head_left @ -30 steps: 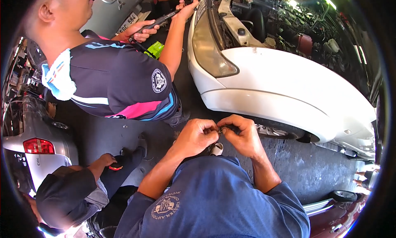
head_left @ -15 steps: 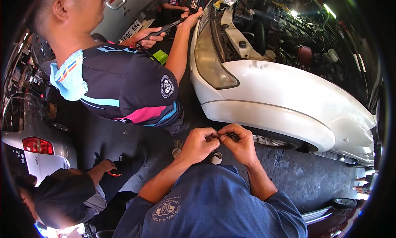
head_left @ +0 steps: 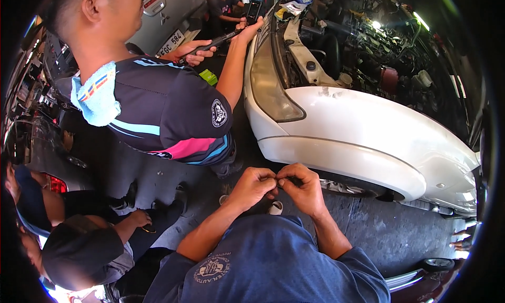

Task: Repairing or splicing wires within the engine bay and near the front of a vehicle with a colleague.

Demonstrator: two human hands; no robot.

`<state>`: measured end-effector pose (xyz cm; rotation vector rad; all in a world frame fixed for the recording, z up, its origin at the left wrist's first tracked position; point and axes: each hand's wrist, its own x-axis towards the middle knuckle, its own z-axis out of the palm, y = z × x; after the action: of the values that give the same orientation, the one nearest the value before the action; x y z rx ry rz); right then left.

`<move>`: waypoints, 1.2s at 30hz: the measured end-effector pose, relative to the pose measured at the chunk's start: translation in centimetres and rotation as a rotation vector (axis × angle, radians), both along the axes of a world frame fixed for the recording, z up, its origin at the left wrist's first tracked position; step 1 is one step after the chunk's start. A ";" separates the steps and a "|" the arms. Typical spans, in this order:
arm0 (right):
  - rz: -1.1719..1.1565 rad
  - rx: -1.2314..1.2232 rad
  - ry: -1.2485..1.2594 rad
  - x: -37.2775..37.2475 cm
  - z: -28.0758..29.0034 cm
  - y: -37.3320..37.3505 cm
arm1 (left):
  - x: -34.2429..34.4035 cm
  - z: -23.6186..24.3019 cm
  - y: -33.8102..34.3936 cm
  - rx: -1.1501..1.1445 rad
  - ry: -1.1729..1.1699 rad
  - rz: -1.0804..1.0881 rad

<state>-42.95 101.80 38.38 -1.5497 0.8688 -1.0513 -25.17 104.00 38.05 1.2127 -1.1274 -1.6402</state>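
Observation:
My left hand (head_left: 256, 187) and my right hand (head_left: 302, 185) meet in front of my chest, fingertips pinched together. Whatever sits between them is small and dark, too small to name. Just beyond my hands is the white car's front fender (head_left: 357, 124), with its wheel (head_left: 342, 186) below. Neither hand touches the car. To my left stands a person in a dark shirt (head_left: 173, 108) with a light blue towel (head_left: 97, 95) on the shoulder. That person's hands hold a black handheld device (head_left: 215, 43) with a small screen (head_left: 253, 9).
The car's hood is up, baring the engine bay (head_left: 363, 45); a cloudy headlight (head_left: 271, 77) faces the other person. Two people sit at lower left, one in a dark shirt (head_left: 81, 250). A grey vehicle (head_left: 181, 11) stands behind. Dark floor (head_left: 379, 234) lies at right.
My hands stay pinched together, the fingers shifting slightly. My view has shifted a little, so the car and the standing person appear slightly lower. Another person now shows at the left edge.

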 end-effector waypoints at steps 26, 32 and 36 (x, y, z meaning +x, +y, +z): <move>0.109 0.084 -0.072 -3.9 -3.3 6.7 | -3.0 -4.4 7.9 0.069 0.271 0.033; 0.128 0.130 -0.115 -5.3 -4.4 7.9 | -4.5 -5.1 9.2 0.084 0.276 0.048; 0.130 0.118 -0.120 -5.9 -5.1 8.3 | -5.0 -5.8 9.6 0.126 0.288 0.065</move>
<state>-48.89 110.10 33.27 -1.4102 0.7249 -0.9715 -30.21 113.62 32.27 1.0369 -0.8086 -1.7900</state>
